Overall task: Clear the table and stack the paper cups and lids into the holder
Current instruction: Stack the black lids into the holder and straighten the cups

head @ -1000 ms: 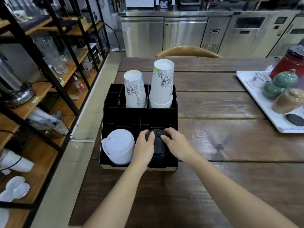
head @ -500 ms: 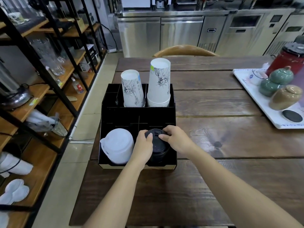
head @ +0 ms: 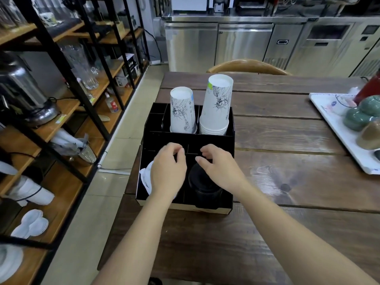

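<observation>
Head view: black lids stacked in holder, near-right compartment, at counter's left edge.
Hands: left hand, right hand above, fingers loosely apart, empty.
Handling: light, thin, springy; grip stack's rim sides.

Left hand hides white lids (mostly).

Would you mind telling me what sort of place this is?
Probably a café or drinks shop's work area: stainless steel under-counter fridges along the back wall, a black holder stocked with printed paper cups and lids, and shelves of glassware.
</observation>
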The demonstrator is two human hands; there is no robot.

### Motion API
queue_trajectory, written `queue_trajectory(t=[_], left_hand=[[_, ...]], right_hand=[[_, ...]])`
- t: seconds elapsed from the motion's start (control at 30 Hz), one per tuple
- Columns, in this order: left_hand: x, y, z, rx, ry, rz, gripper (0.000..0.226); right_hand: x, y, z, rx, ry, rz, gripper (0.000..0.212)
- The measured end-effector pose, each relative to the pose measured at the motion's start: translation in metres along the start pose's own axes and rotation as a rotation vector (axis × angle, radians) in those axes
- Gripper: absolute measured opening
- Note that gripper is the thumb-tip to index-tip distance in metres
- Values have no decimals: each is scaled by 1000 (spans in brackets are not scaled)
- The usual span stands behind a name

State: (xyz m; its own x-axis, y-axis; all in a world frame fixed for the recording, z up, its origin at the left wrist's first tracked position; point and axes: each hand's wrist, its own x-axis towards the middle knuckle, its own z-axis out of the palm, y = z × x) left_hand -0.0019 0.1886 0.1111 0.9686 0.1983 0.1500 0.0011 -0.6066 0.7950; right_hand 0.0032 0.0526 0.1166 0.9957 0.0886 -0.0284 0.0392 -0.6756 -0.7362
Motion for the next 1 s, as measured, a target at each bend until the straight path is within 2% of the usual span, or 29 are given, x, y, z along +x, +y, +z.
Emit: queue_trajectory(t=[0.1,0.23,0.4,0.5,0.63,0.9,1.0], left_hand=[[16,-21,-20,26,60,-65,23],[26,-51,-32,60,-34,-191,29],[22,-67,-32,32,-166,-220,35],[22,-72,-30,98,-215,-220,34],[24,-74,-28,146,-201,-211,30],[28,-77,-25,138,-196,-238,13],[26,-79,-25,163,-191,-242,15]], right_hand=[[0,-8,15,-188,-121,-110,50],[0,-10,40,-511,-183,-281,62],[3,-12,60,-606,-210,-319,73],[7,-13,67,-666,-228,-328,70],[13,-14,71,-725,-216,-345,58],[19,-21,64,-777,-257,-376,58],[20,-22,62,-765,-304,-372,56]])
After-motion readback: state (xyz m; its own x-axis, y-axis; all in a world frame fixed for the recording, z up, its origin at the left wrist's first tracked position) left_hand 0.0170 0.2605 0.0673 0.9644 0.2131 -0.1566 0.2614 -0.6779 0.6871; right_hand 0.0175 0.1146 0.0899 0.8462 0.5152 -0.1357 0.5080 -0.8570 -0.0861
